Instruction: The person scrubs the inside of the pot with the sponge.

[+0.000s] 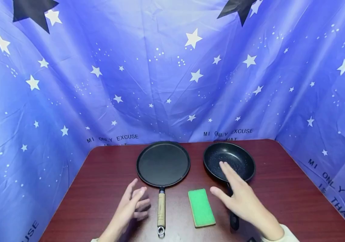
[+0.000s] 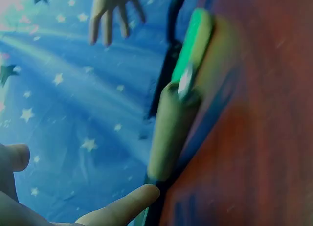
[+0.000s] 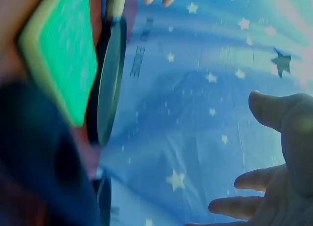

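The green sponge [image 1: 201, 207] lies between both empty, loose-fingered hands (left hand [image 1: 133, 205], right hand [image 1: 240, 198] over the speckled pan's handle [image 1: 234, 218]), with bare table [image 1: 296, 201] toward the right edge.

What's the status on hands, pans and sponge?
Left hand open beside griddle handle. Right hand open above frying pan. Sponge lies untouched between. Nothing blocking.
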`<state>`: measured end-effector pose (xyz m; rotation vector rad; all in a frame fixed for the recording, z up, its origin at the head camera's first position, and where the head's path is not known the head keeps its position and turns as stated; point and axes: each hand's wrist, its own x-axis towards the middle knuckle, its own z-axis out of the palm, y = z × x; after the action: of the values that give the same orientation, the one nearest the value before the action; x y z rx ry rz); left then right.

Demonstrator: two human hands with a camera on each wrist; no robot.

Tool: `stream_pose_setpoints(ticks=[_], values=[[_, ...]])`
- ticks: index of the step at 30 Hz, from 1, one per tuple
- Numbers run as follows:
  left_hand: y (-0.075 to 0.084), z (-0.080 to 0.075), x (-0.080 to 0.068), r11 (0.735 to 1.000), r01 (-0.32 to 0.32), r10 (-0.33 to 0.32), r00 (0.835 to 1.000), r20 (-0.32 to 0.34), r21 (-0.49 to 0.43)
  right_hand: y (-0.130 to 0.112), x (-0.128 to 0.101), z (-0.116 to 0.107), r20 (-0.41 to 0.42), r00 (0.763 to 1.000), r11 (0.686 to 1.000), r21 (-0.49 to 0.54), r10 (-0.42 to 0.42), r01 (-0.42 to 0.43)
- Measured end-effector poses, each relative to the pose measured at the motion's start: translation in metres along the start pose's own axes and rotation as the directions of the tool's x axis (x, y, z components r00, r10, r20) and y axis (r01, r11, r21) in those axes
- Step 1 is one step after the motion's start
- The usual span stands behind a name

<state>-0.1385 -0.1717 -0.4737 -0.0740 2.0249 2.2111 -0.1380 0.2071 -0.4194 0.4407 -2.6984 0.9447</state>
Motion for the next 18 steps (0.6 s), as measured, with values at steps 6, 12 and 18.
stream_pose_setpoints(ticks=[6,12,18], values=[[-0.01,0.01,-0.003,0.999,0.027,-0.025,0.998,0.049,-0.021,-0.013,-0.008,0.023,0.025,0.999,0.999,0.025,0.024,-0.025],[-0.016,0.016,-0.001,0.998,0.062,-0.059,0.993,0.099,-0.026,-0.012,-0.017,0.04,0.03,1.0,1.0,-0.004,0.002,-0.002],[-0.023,0.022,0.0,0.997,0.076,-0.075,0.991,0.112,-0.003,-0.011,-0.022,0.057,0.101,0.995,1.0,-0.02,-0.004,0.006]])
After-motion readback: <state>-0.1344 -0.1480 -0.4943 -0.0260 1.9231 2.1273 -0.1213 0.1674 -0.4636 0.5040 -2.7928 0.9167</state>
